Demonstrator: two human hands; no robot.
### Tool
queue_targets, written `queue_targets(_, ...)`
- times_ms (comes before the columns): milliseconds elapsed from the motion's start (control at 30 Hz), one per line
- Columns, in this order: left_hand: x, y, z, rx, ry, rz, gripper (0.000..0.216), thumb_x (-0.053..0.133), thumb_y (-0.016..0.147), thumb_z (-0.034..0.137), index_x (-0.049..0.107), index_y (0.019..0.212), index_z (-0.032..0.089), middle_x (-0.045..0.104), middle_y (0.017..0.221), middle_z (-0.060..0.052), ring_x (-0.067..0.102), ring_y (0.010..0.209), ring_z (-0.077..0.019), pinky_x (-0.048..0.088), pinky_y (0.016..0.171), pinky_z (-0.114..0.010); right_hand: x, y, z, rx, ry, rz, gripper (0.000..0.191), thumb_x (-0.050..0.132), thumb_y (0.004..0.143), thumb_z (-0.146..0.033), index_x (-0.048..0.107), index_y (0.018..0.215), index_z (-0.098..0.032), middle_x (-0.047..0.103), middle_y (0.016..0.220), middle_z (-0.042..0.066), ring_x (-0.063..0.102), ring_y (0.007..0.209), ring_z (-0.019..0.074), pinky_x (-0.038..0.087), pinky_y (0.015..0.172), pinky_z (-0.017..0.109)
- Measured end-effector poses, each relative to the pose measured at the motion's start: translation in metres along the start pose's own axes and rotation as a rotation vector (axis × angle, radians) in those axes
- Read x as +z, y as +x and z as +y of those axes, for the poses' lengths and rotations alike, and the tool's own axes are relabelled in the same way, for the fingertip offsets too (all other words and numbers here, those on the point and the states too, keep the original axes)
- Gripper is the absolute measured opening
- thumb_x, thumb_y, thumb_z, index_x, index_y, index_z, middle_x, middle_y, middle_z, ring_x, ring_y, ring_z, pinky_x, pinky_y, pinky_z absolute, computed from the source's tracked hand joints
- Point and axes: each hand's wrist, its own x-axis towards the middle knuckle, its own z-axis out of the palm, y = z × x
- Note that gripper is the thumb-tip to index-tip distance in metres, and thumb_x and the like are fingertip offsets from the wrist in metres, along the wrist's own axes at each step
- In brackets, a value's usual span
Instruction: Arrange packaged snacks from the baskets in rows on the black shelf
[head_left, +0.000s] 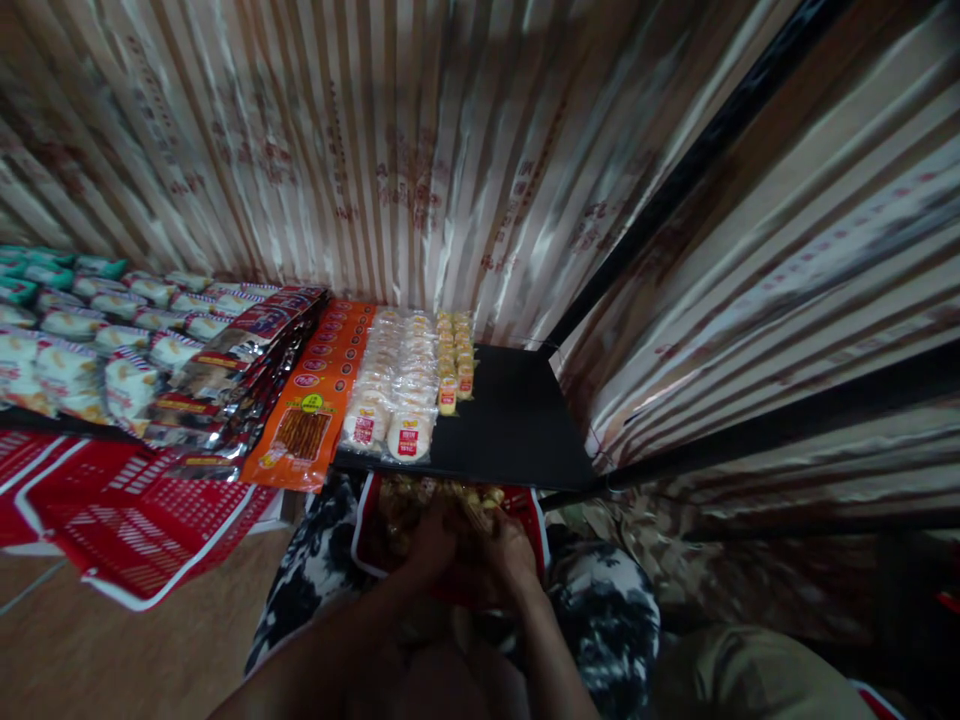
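Both my hands are down in a red basket (pixel 537 530) on my lap, below the front edge of the black shelf. Small yellow wrapped snacks (pixel 401 500) fill the basket. My right hand (pixel 511 548) closes on a few of these packets at the basket's right side. My left hand (pixel 435 537) reaches among the packets to its left; its fingers are lost in shadow. On the shelf above, two short rows of the same yellow snacks (pixel 455 350) stand beside rows of round white crackers (pixel 394 390) in clear wrappers.
The black shelf (pixel 510 420) also bears orange snack bags (pixel 311 390), dark printed bags (pixel 232 370) and many white packets (pixel 127 310). Red baskets (pixel 142 510) hang below at the left. Dark metal bars (pixel 645 220) and a printed curtain (pixel 420 150) close off the back and right.
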Motion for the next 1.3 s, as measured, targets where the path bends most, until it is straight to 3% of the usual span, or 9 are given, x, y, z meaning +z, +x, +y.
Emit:
queue_targets(100, -0.006, -0.003, 0.005, 0.201, -0.096, 0.098, 0.057, 0.044, 0.069, 0.006, 0.046, 0.126, 0.016, 0.04, 0.14, -0.008, 0.032, 0.131, -0.0181, 0.022, 0.111, -0.031, -0.018, -0.005, 0.002, -0.094, 0.209, -0.049, 0.031, 0.05, 0.075, -0.031, 0.067, 0.099, -0.022, 0.068, 0.098, 0.007, 0.062, 0.092, 0.0228, 0.044, 0.079, 0.031)
queue_targets(200, -0.007, -0.004, 0.009, 0.305, -0.181, 0.044, 0.048, 0.046, 0.07, 0.008, 0.053, 0.116, 0.018, 0.055, 0.126, -0.007, 0.047, 0.118, -0.0167, 0.032, 0.105, -0.032, -0.031, -0.009, 0.004, -0.147, 0.462, -0.096, 0.028, 0.055, 0.069, -0.034, 0.07, 0.09, -0.021, 0.07, 0.087, 0.003, 0.063, 0.085, 0.0222, 0.045, 0.076, 0.032)
queue_targets(433, -0.013, -0.008, 0.024, 0.149, -0.263, 0.099, 0.035, 0.051, 0.073, 0.02, 0.055, 0.108, 0.017, 0.067, 0.098, -0.004, 0.059, 0.096, -0.0184, 0.045, 0.088, -0.031, -0.048, -0.016, -0.007, -0.042, 1.017, -0.12, 0.046, 0.064, 0.066, -0.051, 0.064, 0.098, -0.017, 0.069, 0.08, 0.003, 0.063, 0.072, 0.0171, 0.049, 0.063, 0.027)
queue_targets(633, -0.019, -0.014, 0.045, 0.177, -0.361, 0.092, 0.026, 0.047, 0.078, 0.027, 0.057, 0.098, 0.015, 0.067, 0.09, -0.004, 0.06, 0.084, -0.0171, 0.048, 0.078, -0.029, -0.049, -0.015, -0.017, -0.106, 1.183, -0.122, 0.061, 0.071, 0.061, -0.047, 0.054, 0.112, -0.018, 0.066, 0.069, -0.002, 0.061, 0.062, 0.0151, 0.048, 0.057, 0.026)
queue_targets(767, -0.02, -0.014, 0.052, 0.137, -0.424, 0.122, 0.029, 0.049, 0.079, 0.028, 0.054, 0.104, 0.015, 0.065, 0.09, -0.004, 0.06, 0.082, -0.0153, 0.048, 0.075, -0.026, -0.052, -0.012, -0.024, -0.106, 1.259, -0.048, 0.052, 0.071, 0.06, -0.049, 0.058, 0.101, -0.019, 0.068, 0.079, 0.001, 0.063, 0.067, 0.0171, 0.051, 0.061, 0.029)
queue_targets(967, -0.02, -0.011, 0.069, 0.162, -0.483, 0.151, 0.039, 0.054, 0.075, 0.022, 0.05, 0.113, 0.016, 0.061, 0.083, -0.001, 0.059, 0.069, -0.0107, 0.048, 0.064, -0.021, -0.053, -0.011, -0.031, 0.028, 1.435, 0.008, 0.038, 0.073, 0.06, -0.044, 0.059, 0.086, -0.02, 0.066, 0.067, -0.001, 0.063, 0.059, 0.015, 0.051, 0.054, 0.025)
queue_targets(1067, -0.028, -0.011, 0.083, 0.189, -0.4, 0.225, 0.031, 0.051, 0.078, 0.023, 0.053, 0.108, 0.018, 0.061, 0.092, -0.003, 0.058, 0.072, -0.0101, 0.048, 0.066, -0.021, -0.049, -0.012, -0.032, 0.042, 1.425, -0.016, 0.039, 0.073, 0.06, -0.043, 0.06, 0.087, -0.02, 0.068, 0.073, 0.001, 0.065, 0.065, 0.0154, 0.052, 0.058, 0.024)
queue_targets(1167, -0.038, -0.009, 0.096, 0.226, -0.295, 0.269, 0.028, 0.047, 0.078, 0.018, 0.056, 0.105, 0.018, 0.059, 0.1, -0.004, 0.057, 0.071, -0.0093, 0.049, 0.069, -0.022, -0.047, -0.01, -0.03, -0.048, 1.202, 0.01, 0.045, 0.065, 0.066, -0.051, 0.06, 0.095, -0.018, 0.069, 0.08, 0.005, 0.066, 0.072, 0.0198, 0.053, 0.06, 0.029)
queue_targets(1300, -0.046, -0.001, 0.109, 0.323, -0.155, 0.326, 0.027, 0.047, 0.075, 0.014, 0.057, 0.1, 0.018, 0.056, 0.093, -0.003, 0.056, 0.07, -0.0094, 0.049, 0.07, -0.023, -0.055, -0.007, -0.029, -0.217, 0.639, 0.465, 0.059, 0.061, 0.069, -0.05, 0.054, 0.116, -0.016, 0.064, 0.108, 0.012, 0.059, 0.099, 0.0274, 0.048, 0.084, 0.042)
